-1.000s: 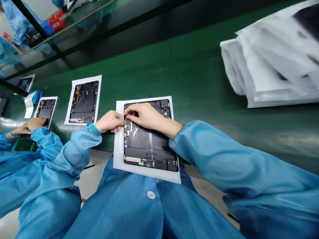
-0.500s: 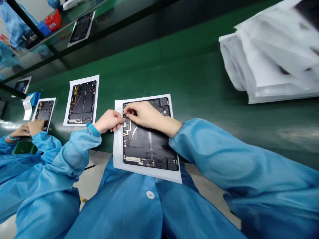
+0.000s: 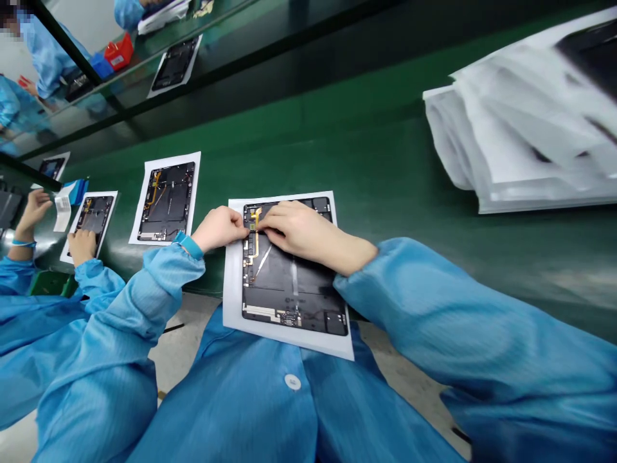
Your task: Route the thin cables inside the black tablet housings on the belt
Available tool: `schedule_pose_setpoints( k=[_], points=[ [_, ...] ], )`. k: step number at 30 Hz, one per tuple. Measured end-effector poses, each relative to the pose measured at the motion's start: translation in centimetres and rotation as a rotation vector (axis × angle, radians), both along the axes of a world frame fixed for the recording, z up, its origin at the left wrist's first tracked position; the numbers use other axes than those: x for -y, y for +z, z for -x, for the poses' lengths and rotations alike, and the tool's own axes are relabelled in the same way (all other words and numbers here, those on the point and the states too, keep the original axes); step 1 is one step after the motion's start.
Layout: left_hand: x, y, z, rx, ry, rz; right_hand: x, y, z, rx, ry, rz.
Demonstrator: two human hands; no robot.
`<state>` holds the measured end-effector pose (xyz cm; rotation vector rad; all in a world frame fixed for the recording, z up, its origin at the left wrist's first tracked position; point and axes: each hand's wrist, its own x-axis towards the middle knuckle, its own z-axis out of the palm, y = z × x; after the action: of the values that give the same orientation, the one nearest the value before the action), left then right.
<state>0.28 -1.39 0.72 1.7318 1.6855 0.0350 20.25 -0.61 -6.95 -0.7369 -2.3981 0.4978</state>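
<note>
Device panel [image 3: 274, 289], black with its inner parts bare, lies on a white sheet [image 3: 232, 289] at the near edge of the green tabletop [image 3: 385, 161], in the middle of my feed. I have both hands over the far left part of it. My left hand [image 3: 216, 229], a blue wristband [image 3: 189, 244] on its wrist, has thumb and fingers drawn together at the panel's left edge; I cannot tell whether anything is pinched there. My right hand [image 3: 308, 231] reaches across the panel from the right, fingers bent and tips beside the yellow ribbon [image 3: 257, 247]; from here I cannot make out whether it grasps anything. To the left I see a second panel [image 3: 169, 199] on its own sheet, apart from mine. Farther left, a co-worker's hand [image 3: 83, 245] rests on a third panel [image 3: 99, 209], while that person's other hand [image 3: 35, 209] is raised near a blue box [image 3: 77, 191]. On the far right I have a stack of white sheets [image 3: 506, 116] with a dark item [image 3: 592, 54] on top. At far left, beyond a dark rail, sits a red bin [image 3: 119, 53].
</note>
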Motion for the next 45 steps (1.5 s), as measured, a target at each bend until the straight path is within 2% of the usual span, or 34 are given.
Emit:
schedule_pose_setpoints(
  k=[2,5,11,16,23,27,29,31,33,36,38,40,45],
  points=[
    [-0.5,0.3,-0.2,-0.078,-0.080,-0.089,0.1,0.3,-0.5,0.050,0.013,-0.026],
    [-1.4,0.5,-0.3,-0.144,-0.202,-0.136,0.2,0.8,-1.1,0.096,0.037,-0.041],
    [-3.1,0.3,-0.5,-0.083,-0.474,-0.135,0.4,1.2,-1.7,0.161,0.032,-0.033],
    [-3.8,-0.1,-0.7,-0.050,-0.543,-0.112,0.5,0.9,-1.5,0.181,-0.047,-0.068],
    [-3.5,-0.2,-1.3,-0.109,-0.549,-0.118,0.5,1.0,-1.4,0.244,-0.063,-0.085],
    [-3.1,-0.1,-1.9,-0.193,-0.517,-0.143,0.5,1.4,-1.6,0.292,-0.054,-0.095],
    [-2.8,0.1,-1.7,-0.162,-0.490,-0.138,0.6,1.5,-1.7,0.285,-0.056,-0.089],
    [-2.2,0.4,-1.0,-0.083,-0.408,-0.182,0.6,1.5,-1.8,0.250,-0.064,-0.076],
    [-1.2,0.8,0.2,-0.021,-0.258,-0.265,0.5,1.4,-1.9,0.204,-0.078,-0.065],
    [0.6,1.4,2.2,-0.041,-0.063,-0.300,0.3,1.3,-2.0,0.139,-0.116,-0.063],
    [1.9,1.5,3.2,-0.140,-0.023,-0.259,0.3,1.3,-1.9,0.104,-0.164,-0.057],
    [2.9,1.3,3.3,-0.306,-0.037,-0.207,0.3,1.4,-1.7,0.081,-0.247,-0.040],
    [4.4,0.5,0.6,-0.683,-0.109,-0.120,-0.1,1.6,-3.0,-0.004,-0.657,0.097]
  ],
)
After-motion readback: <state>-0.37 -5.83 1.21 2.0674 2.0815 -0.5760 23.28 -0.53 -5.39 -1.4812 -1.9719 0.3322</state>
